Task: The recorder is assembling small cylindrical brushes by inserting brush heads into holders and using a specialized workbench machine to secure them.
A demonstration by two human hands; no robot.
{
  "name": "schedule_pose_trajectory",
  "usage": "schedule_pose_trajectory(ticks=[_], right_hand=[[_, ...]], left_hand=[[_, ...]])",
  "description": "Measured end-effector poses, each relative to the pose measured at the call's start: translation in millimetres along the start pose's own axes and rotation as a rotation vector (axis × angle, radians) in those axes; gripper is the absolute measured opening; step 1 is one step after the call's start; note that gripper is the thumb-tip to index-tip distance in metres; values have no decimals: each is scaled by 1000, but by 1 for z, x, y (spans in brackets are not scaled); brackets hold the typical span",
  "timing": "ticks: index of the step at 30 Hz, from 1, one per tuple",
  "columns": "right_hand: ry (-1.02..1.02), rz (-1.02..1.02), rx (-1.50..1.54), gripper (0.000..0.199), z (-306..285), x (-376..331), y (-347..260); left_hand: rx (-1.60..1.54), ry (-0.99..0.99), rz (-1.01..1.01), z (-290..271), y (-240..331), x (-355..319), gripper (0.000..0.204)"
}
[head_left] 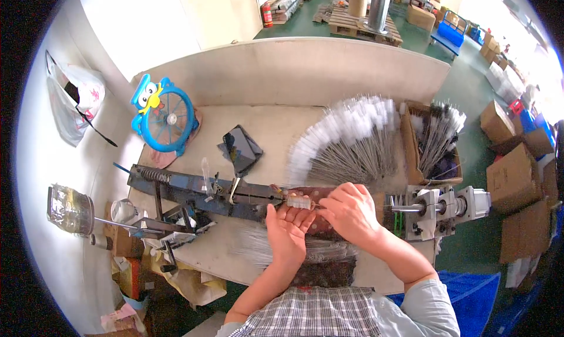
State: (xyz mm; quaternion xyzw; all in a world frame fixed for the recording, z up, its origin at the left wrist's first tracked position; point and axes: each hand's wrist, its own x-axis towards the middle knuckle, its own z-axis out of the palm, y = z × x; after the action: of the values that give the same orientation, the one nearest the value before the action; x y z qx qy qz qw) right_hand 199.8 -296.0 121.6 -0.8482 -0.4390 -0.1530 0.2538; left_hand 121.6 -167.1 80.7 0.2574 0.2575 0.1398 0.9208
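Small white brush tuft (298,202) sat on a thin wire (258,199) running L-R along the front part of the table (270,125), its long axis in line w/ the blue metal jig (194,191) on the L and the grey motor spindle (437,206) on the R. Left hand (286,228) was directly under the tuft, fingers curled up & cupping it. Right hand (351,212) touched its R end, fingertips pinched narrow on the wire, so equally near. Fan of finished white-tipped brushes (346,143) lay behind toward the far edge, well apart; cardboard box of more brushes (433,142) at far R corner. Loose wires (258,249) lay near front edge below the L hand. Black phone (239,149) & blue toy fan (163,115) toward far L. Nothing stood btw hands and spindle.
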Motion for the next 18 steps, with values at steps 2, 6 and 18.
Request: schedule_pose_trajectory(ticks=[2,6,18], right_hand=[[-91,-9,4,13,6,-10,4],[-90,14,11,13,1,-14,0],[-190,158,334,11,-5,-68,7]], left_hand=[[47,-9,-11,-4,0,-4,65],[91,-31,-36,-3,2,-7,70],[541,-107,-37,-28,26,-33,47]])
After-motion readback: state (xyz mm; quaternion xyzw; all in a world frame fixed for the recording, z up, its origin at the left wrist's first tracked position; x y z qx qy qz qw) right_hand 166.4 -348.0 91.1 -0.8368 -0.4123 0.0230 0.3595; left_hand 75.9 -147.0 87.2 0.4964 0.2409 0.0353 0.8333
